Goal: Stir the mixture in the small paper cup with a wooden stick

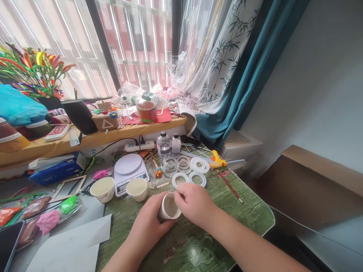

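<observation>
My left hand (pixel 148 213) wraps around a small white paper cup (pixel 169 207) and tilts it, with a pale layer showing inside. My right hand (pixel 194 202) reaches over from the right, and its fingertips pinch at the cup's rim. Anything small between them is hidden. Just beyond the hands lie several white rings (pixel 180 180) on the green mottled mat (pixel 187 245), beside several clear rings (pixel 170 166). Two more paper cups (pixel 137 189) stand to the left, one next to a white kitchen scale (pixel 127 173).
Two small glass bottles (pixel 163 144) and a power strip (pixel 138 146) stand behind the rings. A yellow glue gun (pixel 217 160) and a red-handled brush (pixel 230 186) lie on the right. Packs of coloured clay (pixel 28 211) lie left, below a cluttered wooden window ledge (pixel 93 138).
</observation>
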The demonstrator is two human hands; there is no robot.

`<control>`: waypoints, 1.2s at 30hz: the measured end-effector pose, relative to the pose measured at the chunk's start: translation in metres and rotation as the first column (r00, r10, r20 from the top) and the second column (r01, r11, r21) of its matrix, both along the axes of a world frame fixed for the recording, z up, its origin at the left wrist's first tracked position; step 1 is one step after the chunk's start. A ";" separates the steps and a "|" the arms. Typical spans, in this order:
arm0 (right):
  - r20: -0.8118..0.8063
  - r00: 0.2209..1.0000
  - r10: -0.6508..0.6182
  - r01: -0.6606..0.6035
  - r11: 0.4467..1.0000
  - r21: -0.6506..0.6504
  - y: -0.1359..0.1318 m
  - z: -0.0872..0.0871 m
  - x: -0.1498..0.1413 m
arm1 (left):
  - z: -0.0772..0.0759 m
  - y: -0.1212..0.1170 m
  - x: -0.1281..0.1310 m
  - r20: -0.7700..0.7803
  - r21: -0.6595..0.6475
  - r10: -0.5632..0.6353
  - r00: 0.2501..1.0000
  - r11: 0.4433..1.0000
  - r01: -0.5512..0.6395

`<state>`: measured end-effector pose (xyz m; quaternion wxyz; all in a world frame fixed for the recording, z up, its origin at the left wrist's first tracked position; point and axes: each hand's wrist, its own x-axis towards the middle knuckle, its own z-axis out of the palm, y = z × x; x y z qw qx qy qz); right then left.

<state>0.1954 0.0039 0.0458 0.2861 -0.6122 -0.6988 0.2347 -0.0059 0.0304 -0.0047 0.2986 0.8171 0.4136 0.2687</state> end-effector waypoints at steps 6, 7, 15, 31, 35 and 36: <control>-0.020 0.998 0.063 -0.064 0.996 -0.057 0.001 -0.001 0.003 | 0.005 -0.002 0.003 -0.023 -0.035 0.030 0.999 0.999 -0.031; -0.006 1.000 0.017 -0.017 0.999 -0.029 0.002 0.000 0.004 | 0.005 -0.003 0.003 -0.031 -0.052 0.040 0.999 0.998 -0.042; -0.013 1.000 0.006 -0.006 1.000 -0.019 -0.001 -0.003 0.001 | 0.005 -0.005 0.007 -0.030 -0.160 0.047 0.998 0.986 -0.051; -0.033 0.999 0.039 -0.040 0.998 -0.049 -0.004 0.004 -0.003 | 0.017 -0.007 0.010 0.025 -0.141 0.024 0.999 0.990 -0.020; -0.040 0.999 0.003 -0.004 1.000 -0.017 -0.004 0.005 -0.003 | 0.015 -0.007 0.011 0.063 -0.102 0.073 0.995 0.993 -0.066; -0.050 0.998 0.026 -0.027 0.999 -0.025 -0.004 0.005 -0.003 | 0.014 -0.007 0.010 0.079 -0.100 0.072 0.994 0.993 -0.064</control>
